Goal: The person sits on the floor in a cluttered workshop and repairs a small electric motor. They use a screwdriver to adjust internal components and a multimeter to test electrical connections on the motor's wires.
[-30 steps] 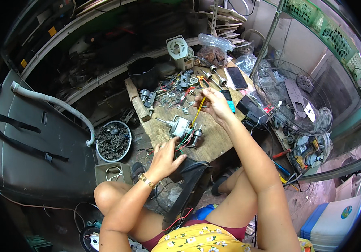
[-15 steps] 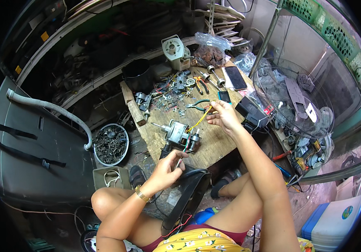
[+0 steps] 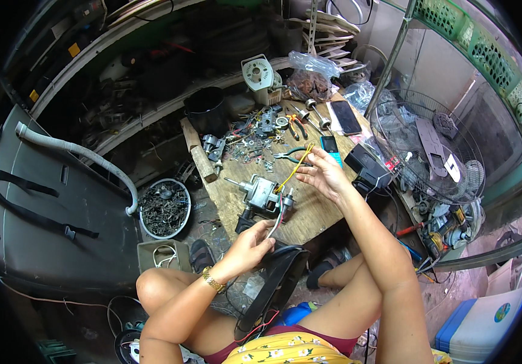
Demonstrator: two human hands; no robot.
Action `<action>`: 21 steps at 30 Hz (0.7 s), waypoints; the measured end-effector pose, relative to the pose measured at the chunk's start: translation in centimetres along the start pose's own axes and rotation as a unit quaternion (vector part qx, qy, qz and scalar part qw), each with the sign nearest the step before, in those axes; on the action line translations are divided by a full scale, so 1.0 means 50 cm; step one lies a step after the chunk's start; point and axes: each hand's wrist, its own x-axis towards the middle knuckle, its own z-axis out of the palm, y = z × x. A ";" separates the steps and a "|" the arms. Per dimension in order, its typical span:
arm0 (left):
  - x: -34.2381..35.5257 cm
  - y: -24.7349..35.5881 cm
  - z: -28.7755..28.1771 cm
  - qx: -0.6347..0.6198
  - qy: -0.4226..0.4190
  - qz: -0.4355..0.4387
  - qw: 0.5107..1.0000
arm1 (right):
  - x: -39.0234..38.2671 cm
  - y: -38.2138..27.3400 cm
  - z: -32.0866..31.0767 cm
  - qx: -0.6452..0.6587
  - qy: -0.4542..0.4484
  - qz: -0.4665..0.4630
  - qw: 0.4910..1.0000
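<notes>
On the wooden board (image 3: 312, 215) lies a silver fan motor (image 3: 261, 194) with its shaft toward the left. My right hand (image 3: 324, 173) pinches a pair of yellow wires (image 3: 293, 173) between thumb and index finger and holds them up, stretched from the motor; its other fingers are loosely curled. Nearer to me, my left hand (image 3: 252, 244) closes its thumb and fingers on a bundle of thin wires (image 3: 278, 224), white and red among them, beside the motor's gearbox (image 3: 287, 200). A long black fan neck (image 3: 270, 291) leans between my legs below the left hand.
Pliers with dark teal handles (image 3: 294, 155) lie just beyond my right hand, near a small blue phone (image 3: 331, 148). Orange-handled pliers (image 3: 297, 126), screws and motor parts cover the board's far side. A fan cage (image 3: 427, 136) stands right; a basin of dark scraps (image 3: 164, 209) sits left.
The whole view has shifted slightly to the right. Both hands keep hold of their wires; the left hand's wires now run up more to the right, with white and red showing more.
</notes>
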 end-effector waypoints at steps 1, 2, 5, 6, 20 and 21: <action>0.010 -0.043 -0.007 0.038 0.013 0.066 0.997 | 0.002 0.003 0.006 -0.009 -0.001 0.007 1.000; 0.012 -0.032 -0.003 0.112 0.018 0.094 0.989 | 0.001 0.004 0.002 -0.018 0.005 0.013 1.000; 0.010 0.022 0.015 0.263 0.017 0.129 0.956 | -0.001 0.014 0.002 -0.047 0.020 0.024 0.998; 0.012 0.023 0.019 0.273 0.022 0.132 0.953 | -0.002 0.015 0.002 -0.067 0.025 0.043 0.997; 0.108 0.052 -0.045 0.387 0.183 0.171 0.888 | -0.012 0.113 0.008 -0.417 0.083 -0.009 0.905; 0.114 0.055 -0.057 0.405 0.191 0.170 0.878 | -0.011 0.114 0.008 -0.417 0.095 0.006 0.904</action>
